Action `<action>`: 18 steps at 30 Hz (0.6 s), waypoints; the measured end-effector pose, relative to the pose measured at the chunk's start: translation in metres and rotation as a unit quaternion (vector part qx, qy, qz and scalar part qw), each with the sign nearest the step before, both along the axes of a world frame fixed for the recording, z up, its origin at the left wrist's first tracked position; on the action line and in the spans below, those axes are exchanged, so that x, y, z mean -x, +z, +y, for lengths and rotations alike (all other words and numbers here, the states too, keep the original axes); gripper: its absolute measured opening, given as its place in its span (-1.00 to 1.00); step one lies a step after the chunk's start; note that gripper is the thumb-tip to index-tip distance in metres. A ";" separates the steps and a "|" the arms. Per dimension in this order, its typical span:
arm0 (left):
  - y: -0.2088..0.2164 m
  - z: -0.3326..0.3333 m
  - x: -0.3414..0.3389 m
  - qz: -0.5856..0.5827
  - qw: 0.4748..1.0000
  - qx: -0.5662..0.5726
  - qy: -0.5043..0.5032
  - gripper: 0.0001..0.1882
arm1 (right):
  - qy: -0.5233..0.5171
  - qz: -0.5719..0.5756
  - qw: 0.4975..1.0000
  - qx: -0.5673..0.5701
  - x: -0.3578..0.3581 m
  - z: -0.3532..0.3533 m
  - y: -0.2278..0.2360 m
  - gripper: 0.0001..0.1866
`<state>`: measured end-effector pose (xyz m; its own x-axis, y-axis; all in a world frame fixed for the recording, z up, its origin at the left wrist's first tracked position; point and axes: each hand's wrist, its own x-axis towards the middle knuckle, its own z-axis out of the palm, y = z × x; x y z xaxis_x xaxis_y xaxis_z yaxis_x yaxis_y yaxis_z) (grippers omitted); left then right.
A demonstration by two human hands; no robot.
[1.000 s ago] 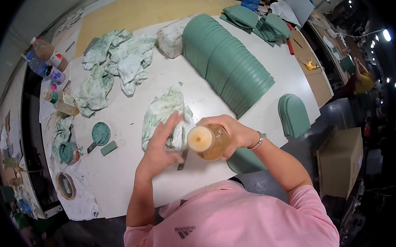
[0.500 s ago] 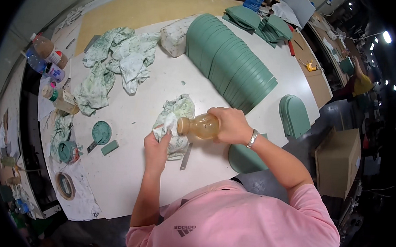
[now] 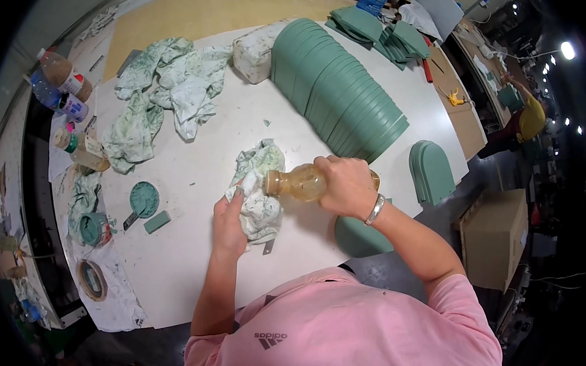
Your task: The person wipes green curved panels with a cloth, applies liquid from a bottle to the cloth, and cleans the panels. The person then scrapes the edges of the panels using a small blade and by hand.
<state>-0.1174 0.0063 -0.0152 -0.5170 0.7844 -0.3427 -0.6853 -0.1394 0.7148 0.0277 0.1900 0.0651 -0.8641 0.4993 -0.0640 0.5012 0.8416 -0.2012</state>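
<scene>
My right hand is wrapped round a clear plastic bottle of amber liquid, tipped sideways with its neck to the left. The bottle's mouth is against a crumpled white rag stained green. My left hand pinches the rag's left side, thumb on top. From under the rag pokes the end of a flat metal strip. Just right of my right wrist's near side lies a green rounded panel at the table edge, partly hidden by my forearm.
A long row of green rounded panels spans the far middle, beside a white block. More panels lie right. Stained rags, bottles, a tub of green paste, a lid and a tape roll stand left.
The rag has shifted slightly nearer me and now covers most of the metal strip. My right hand has turned the bottle a little, its neck still at the rag.
</scene>
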 end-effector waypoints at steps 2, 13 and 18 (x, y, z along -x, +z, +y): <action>-0.001 0.000 0.000 -0.002 1.000 0.003 0.006 -0.55 | 0.009 0.003 1.000 -0.002 0.001 0.001 0.000 -0.68; 0.005 -0.010 0.006 0.001 0.999 0.028 0.026 -0.56 | 0.022 0.054 0.997 0.059 0.026 0.012 -0.003 -0.61; 0.020 -0.028 0.014 0.013 0.997 0.022 0.066 -0.57 | -0.031 0.263 0.945 0.192 0.083 0.032 -0.008 -0.29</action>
<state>-0.1315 -0.0213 0.0047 -0.6245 0.6933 -0.3597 -0.6439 -0.1963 0.7395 -0.0550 0.2217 0.0571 -0.7960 0.5779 0.1802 0.2929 0.6283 -0.7207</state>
